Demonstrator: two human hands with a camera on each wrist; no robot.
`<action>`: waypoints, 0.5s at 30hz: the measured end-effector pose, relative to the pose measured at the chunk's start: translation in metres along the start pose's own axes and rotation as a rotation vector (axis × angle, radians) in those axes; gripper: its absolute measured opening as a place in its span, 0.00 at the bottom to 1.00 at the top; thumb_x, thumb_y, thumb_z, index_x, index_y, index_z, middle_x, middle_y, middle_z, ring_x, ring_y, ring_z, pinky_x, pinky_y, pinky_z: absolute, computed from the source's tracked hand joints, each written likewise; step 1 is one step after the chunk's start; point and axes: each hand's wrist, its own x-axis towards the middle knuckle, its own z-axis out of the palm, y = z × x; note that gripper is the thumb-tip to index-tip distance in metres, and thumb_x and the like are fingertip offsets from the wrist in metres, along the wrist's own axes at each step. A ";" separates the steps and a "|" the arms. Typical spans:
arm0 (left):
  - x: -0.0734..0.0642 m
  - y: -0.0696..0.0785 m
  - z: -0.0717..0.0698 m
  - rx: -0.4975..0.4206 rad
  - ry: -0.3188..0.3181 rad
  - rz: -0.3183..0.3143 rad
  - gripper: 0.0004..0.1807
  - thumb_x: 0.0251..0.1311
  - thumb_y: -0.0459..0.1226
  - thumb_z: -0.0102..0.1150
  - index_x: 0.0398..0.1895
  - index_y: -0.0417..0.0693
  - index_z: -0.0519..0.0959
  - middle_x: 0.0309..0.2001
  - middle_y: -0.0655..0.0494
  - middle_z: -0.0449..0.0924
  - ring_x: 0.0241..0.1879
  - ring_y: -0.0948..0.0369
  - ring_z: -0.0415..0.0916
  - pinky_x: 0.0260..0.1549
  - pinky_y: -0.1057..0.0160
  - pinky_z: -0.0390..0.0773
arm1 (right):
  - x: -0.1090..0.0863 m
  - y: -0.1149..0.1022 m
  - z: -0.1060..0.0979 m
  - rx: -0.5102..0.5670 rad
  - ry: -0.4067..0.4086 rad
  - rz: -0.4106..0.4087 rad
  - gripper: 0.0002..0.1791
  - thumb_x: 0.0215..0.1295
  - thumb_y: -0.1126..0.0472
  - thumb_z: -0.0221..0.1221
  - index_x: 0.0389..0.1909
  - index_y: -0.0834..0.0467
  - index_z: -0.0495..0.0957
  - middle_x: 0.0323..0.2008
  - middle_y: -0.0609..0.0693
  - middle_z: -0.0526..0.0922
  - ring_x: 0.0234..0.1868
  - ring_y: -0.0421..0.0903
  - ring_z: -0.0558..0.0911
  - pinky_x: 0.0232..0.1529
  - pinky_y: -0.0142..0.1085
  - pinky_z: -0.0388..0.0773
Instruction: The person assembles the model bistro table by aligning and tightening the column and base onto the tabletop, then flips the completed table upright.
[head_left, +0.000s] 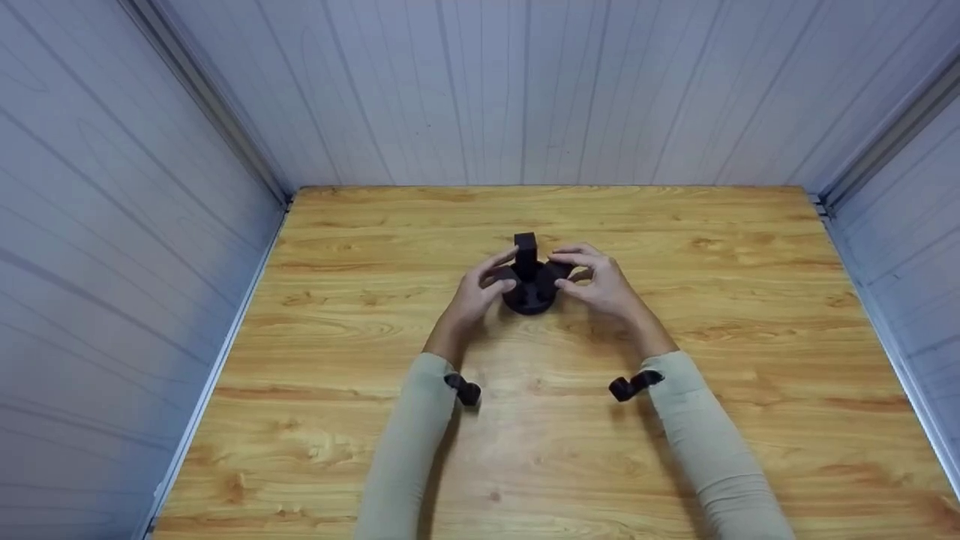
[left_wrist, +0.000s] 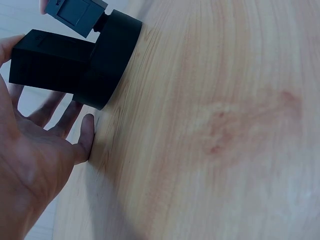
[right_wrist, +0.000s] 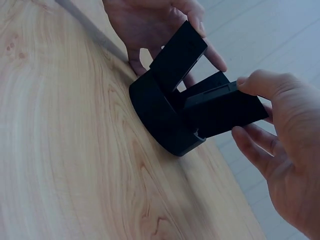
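A round black base sits on the wooden table, with three rectangular black blocks standing up from it. My left hand grips the left block, its thumb on the block's top end and the other fingers behind it. On the opposite side my right hand pinches the right block near its outer end, thumb on one face and fingertips on the other. The third block rises at the back, between the two hands. In the right wrist view the right and left blocks lean outward from the base.
The wood-grain table runs back to a white panelled wall, with more panels on the left and right. A dark wrist camera mount juts inward from the left sleeve, another mount from the right sleeve.
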 end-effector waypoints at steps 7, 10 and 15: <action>0.007 -0.020 -0.006 -0.025 -0.026 0.047 0.32 0.80 0.37 0.65 0.85 0.53 0.74 0.82 0.44 0.75 0.83 0.46 0.73 0.83 0.49 0.73 | 0.000 -0.001 0.004 -0.042 0.053 0.039 0.23 0.70 0.70 0.75 0.65 0.66 0.88 0.61 0.65 0.86 0.53 0.58 0.87 0.49 0.29 0.86; 0.011 -0.031 -0.008 -0.046 -0.017 0.061 0.31 0.79 0.38 0.67 0.83 0.56 0.76 0.81 0.46 0.78 0.80 0.49 0.76 0.79 0.54 0.77 | 0.000 -0.001 0.010 -0.081 0.117 0.051 0.21 0.68 0.66 0.79 0.59 0.66 0.88 0.55 0.64 0.87 0.46 0.59 0.85 0.46 0.28 0.81; 0.004 -0.015 -0.005 -0.052 -0.023 0.062 0.32 0.79 0.36 0.66 0.83 0.52 0.76 0.81 0.44 0.77 0.81 0.46 0.75 0.80 0.51 0.76 | -0.002 -0.003 0.020 -0.120 0.185 0.073 0.23 0.62 0.63 0.83 0.51 0.67 0.84 0.47 0.61 0.85 0.41 0.55 0.80 0.42 0.26 0.72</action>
